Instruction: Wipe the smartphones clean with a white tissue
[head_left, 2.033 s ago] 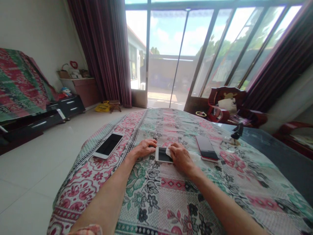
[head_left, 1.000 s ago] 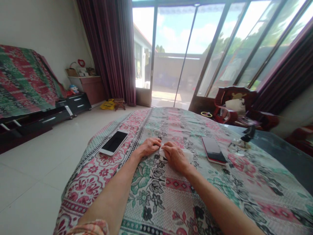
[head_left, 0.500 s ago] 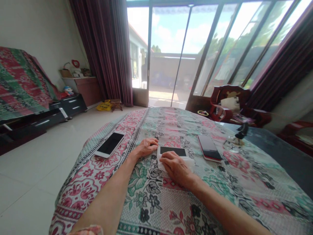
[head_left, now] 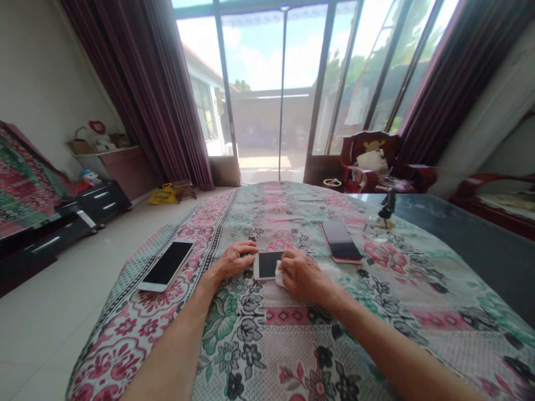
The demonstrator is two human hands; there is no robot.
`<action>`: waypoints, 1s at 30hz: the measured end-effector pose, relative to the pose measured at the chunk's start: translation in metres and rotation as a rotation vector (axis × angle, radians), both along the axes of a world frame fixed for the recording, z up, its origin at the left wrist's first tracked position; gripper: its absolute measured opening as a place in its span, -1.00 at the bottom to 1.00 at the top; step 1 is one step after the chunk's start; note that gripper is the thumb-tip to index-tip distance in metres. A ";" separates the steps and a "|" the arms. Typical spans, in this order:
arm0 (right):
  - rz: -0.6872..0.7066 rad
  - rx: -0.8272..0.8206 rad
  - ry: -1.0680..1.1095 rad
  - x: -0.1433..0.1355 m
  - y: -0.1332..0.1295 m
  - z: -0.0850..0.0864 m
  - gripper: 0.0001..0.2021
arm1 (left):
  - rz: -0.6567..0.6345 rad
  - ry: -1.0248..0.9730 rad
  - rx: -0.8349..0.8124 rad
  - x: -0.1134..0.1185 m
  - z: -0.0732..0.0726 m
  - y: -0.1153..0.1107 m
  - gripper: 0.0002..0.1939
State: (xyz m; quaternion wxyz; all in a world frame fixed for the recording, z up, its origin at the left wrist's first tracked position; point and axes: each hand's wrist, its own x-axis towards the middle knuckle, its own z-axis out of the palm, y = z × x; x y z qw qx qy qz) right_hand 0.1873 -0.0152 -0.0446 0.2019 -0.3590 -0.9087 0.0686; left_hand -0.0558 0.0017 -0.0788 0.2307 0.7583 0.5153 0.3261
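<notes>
A white smartphone [head_left: 266,266] with a dark screen lies sideways on the patterned tablecloth in front of me. My left hand [head_left: 236,260] rests by its left end, fingers stretched and thumb apart, the fingertips at the phone's edge. Over the right end of the phone, my right hand [head_left: 304,275] is closed on a white wipe [head_left: 280,274] pressed against the screen. Part of the wipe trails out to the right behind the hand, and the phone's right end is hidden.
Another white phone [head_left: 167,266] lies to the left, and a dark-screened phone with a red edge [head_left: 341,242] to the right. Beyond that stands a small clear object with a black top [head_left: 385,214]. The floral tablecloth [head_left: 267,345] covers the round table; a wooden chair [head_left: 368,161] stands behind.
My right hand has gone from lying flatter over the phone's lower side to gripping the bunched wipe at its right end. The left hand stays beside the phone. The view has turned right.
</notes>
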 end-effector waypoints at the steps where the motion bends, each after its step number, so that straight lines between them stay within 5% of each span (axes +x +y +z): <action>1: -0.035 -0.027 -0.030 0.006 0.004 0.004 -0.83 | 0.000 0.004 -0.001 0.000 0.001 0.000 -0.70; 9: -0.191 -0.143 -0.209 0.040 0.027 0.027 -0.79 | 0.009 0.024 -0.027 0.005 0.011 -0.004 -0.73; 12: -0.184 -0.099 -0.195 0.037 0.028 0.022 -0.77 | 0.044 0.080 -0.026 0.017 0.015 -0.008 -0.65; 18: -0.141 0.014 -0.104 0.025 0.028 0.004 -0.75 | -0.024 0.277 0.035 0.043 0.015 -0.018 -0.21; 30: -0.361 -0.027 -0.158 0.021 0.029 0.004 -0.76 | -0.112 0.287 0.076 0.044 0.026 -0.020 -0.30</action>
